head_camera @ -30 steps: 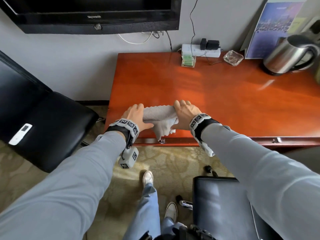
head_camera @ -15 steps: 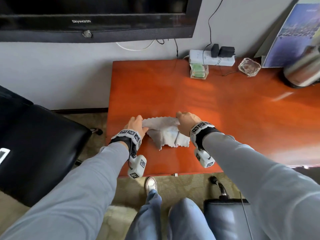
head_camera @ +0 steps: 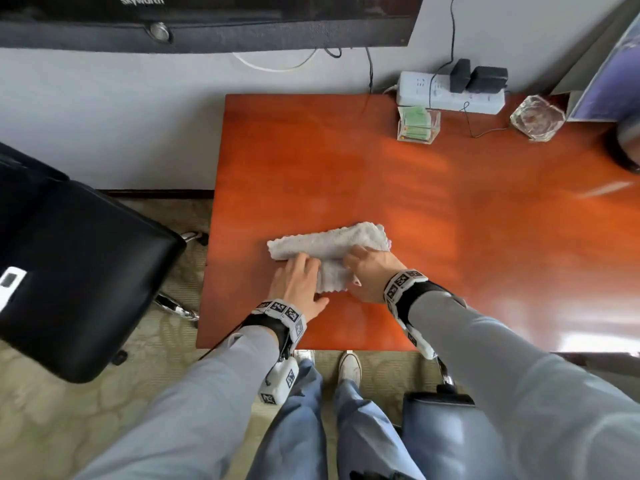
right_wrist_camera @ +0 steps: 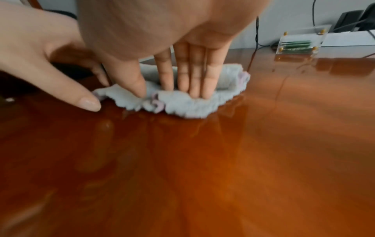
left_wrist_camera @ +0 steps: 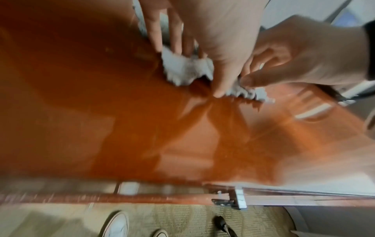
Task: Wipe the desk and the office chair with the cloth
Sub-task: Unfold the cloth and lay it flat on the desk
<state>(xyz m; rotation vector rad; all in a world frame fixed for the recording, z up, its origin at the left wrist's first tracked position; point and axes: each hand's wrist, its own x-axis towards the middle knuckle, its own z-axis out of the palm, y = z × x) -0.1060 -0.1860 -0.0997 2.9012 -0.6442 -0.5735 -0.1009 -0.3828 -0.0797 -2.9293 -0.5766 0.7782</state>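
Observation:
A grey cloth (head_camera: 329, 242) lies folded on the red-brown wooden desk (head_camera: 450, 220), left of its middle. My left hand (head_camera: 298, 277) lies flat on the cloth's near left part, fingers straight (left_wrist_camera: 172, 32) and thumb on the wood. My right hand (head_camera: 367, 268) presses on the cloth's right part with straight fingers (right_wrist_camera: 192, 77) and the thumb tip. The cloth (right_wrist_camera: 192, 105) bunches up under that hand, and its near edge (left_wrist_camera: 186, 67) sticks out below the left fingers. A black office chair (head_camera: 86, 271) stands left of the desk.
At the desk's back right are a power strip (head_camera: 450, 93), a clear card holder (head_camera: 417, 124), a glass ashtray (head_camera: 536, 117) and a kettle (head_camera: 627, 147) at the frame edge. A white remote (head_camera: 10, 282) lies on the black chair. A second seat (head_camera: 440, 427) stands by my right leg.
Both hands have carried the cloth from the desk's front edge farther onto the top. They held it bunched between them before; it now lies on the wood under flat fingers.

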